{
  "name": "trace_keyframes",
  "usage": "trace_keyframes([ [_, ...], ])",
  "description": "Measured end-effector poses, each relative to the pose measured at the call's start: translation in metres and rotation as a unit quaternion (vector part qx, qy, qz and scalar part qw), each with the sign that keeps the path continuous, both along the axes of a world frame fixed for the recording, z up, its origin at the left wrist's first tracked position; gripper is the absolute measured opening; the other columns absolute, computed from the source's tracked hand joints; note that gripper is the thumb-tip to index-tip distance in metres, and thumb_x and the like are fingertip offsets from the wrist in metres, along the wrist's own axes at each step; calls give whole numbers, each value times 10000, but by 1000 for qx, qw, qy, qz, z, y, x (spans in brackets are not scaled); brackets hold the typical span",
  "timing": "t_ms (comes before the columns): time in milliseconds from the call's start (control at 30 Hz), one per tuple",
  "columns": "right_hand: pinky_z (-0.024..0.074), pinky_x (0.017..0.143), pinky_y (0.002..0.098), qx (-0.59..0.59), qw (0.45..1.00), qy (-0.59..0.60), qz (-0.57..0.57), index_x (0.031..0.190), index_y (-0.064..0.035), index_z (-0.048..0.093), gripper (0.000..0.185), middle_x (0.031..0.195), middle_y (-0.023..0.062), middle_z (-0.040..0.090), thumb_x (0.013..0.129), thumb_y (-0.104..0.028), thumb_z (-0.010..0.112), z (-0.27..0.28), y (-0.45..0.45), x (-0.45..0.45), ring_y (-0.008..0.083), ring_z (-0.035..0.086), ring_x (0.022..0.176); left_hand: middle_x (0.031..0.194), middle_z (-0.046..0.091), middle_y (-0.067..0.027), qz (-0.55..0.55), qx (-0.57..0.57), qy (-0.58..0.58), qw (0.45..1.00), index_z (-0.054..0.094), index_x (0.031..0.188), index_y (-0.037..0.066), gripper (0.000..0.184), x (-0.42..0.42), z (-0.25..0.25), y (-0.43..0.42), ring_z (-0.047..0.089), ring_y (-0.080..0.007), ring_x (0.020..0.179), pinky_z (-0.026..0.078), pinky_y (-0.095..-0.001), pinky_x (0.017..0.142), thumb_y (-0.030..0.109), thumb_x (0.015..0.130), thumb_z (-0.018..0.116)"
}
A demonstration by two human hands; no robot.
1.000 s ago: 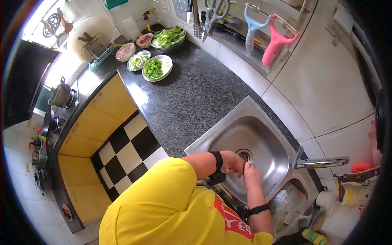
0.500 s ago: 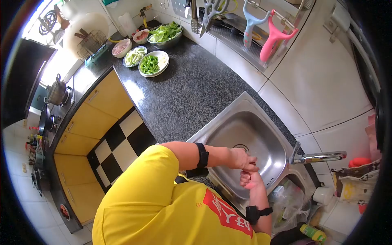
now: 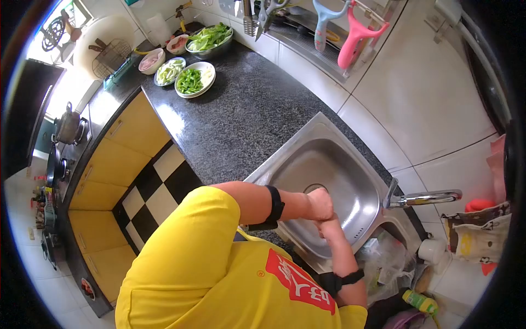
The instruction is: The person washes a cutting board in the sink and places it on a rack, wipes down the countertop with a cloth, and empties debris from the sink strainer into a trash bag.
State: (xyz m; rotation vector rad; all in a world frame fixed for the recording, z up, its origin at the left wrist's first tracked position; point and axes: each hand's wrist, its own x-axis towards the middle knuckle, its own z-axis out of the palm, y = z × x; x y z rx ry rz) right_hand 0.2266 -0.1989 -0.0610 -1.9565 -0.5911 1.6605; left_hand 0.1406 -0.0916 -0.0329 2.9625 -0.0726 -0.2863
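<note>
Over the steel sink basin (image 3: 350,164), my left hand (image 3: 319,204) and my right hand (image 3: 329,226) are pressed together. The left hand is curled closed, its back turned up, and lies against the fingers of the right hand just below it. My right hand is closed too, with its fingers mostly hidden beneath the left. Whether anything is between them I cannot make out. The round drain (image 3: 314,188) shows partly behind the left hand. To the right of the hands is the chrome faucet (image 3: 424,198); no water is seen running from it.
Plates and bowls of cut green vegetables (image 3: 190,81) and a bowl of leafy greens (image 3: 211,39) stand on the dark counter (image 3: 241,109). Pink and blue peelers (image 3: 356,41) hang on the wall rack. A plastic bag (image 3: 381,263) lies in the smaller basin.
My hands have shifted against each other; the left has rolled so its back faces up, covering more of the right hand's fingers. The view has moved slightly.
</note>
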Motion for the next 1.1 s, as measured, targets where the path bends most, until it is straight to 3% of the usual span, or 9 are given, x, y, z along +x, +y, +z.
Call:
trace_keyframes([
  [67,455,538,324,272,918,-272,90,845,-44,592,124,602,17,560,734,-85,627,-36,-4,2,188,562,578,741,644,-58,25,-15,34,999,641,749,112,102,2,6,1,627,-215,702,472,-355,592,175,704,573],
  [200,486,675,344,234,956,-116,-130,968,-17,586,296,741,113,633,726,-179,638,-88,-6,10,276,612,768,839,648,-95,117,-81,90,986,655,821,98,142,5,-16,-2,628,-253,798,501,-360,671,140,704,588],
  [267,485,646,387,147,881,-430,132,936,-23,561,279,720,172,617,724,-195,616,-34,3,-2,334,607,724,889,641,-103,177,-124,132,967,652,831,90,146,4,-11,-1,620,-255,832,497,-367,700,132,704,591],
  [600,473,548,450,144,785,-530,287,847,-89,506,91,656,149,612,772,-97,457,-20,13,5,344,601,601,729,624,-167,281,-269,138,911,626,753,44,184,2,-67,-3,619,-293,736,490,-367,660,177,626,609],
  [733,473,550,444,179,761,-534,321,792,-100,481,42,664,120,621,767,-94,448,-19,14,9,329,608,609,700,618,-156,193,-270,170,928,627,707,27,130,7,-70,0,615,-283,660,484,-390,570,107,609,594],
  [800,473,561,442,181,759,-530,332,790,-105,482,43,667,114,622,769,-96,445,-22,12,8,326,611,622,628,579,-135,298,-457,264,795,594,677,19,112,1,-75,1,573,-245,525,452,-409,455,89,590,600],
  [900,459,571,433,180,743,-551,335,755,-111,502,172,593,118,589,661,-185,626,-31,9,6,321,599,618,565,526,-116,336,-554,296,702,546,608,-4,151,-7,-67,5,515,-222,436,423,-411,384,112,565,633],
  [1033,436,483,405,143,812,-490,282,799,-118,500,111,634,145,603,727,-154,578,-50,-1,6,285,587,541,644,590,-154,262,-486,302,777,592,745,37,269,-5,-67,10,592,-264,577,469,-360,538,176,533,680],
  [1100,410,414,384,151,841,-454,253,842,-124,498,69,669,137,620,777,-120,522,-59,-8,14,244,571,474,794,606,-167,266,-302,100,910,529,1013,93,536,-4,-74,7,610,-263,746,485,-353,648,221,530,723],
])
